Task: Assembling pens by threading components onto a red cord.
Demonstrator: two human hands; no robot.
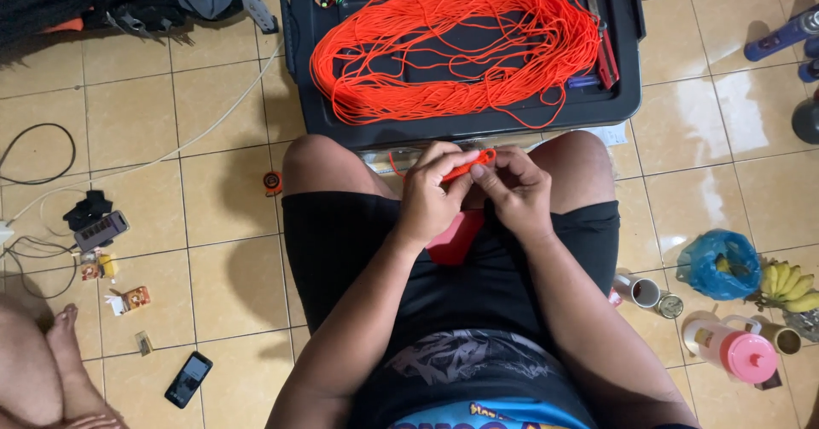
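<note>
The person sits on the tiled floor [230, 284] with knees apart, both hands raised together over the lap. The left hand [429, 197] and the right hand [514, 192] meet on 1 short length of orange cord [467, 166]. Fingers of both hands are pinched shut on it, the left at its near end, the right at its far end, thumbs pressed to fingertips. The cord runs level between the 2 hands, just above the black shorts. A red piece [454, 237] lies on the lap just below the hands; what it is cannot be told.

Beyond the knees, on the far side, stands a dark plastic bin lid [614, 105] carrying a large loose coil of orange cord [452, 45], well spread across the top. Red-handled cutters [606, 54] lie at the right edge of the coil.

On the floor at left: a black phone [188, 379] near, a small tape measure [272, 182] beside the left knee, and cables [34, 152] farther out. Another person's foot [64, 335] shows at the near left corner.

At right: a blue plastic bag [723, 264], a bunch of bananas [789, 286], 1 pink-lidded jug [738, 348] and 2 small tins [657, 297].
</note>
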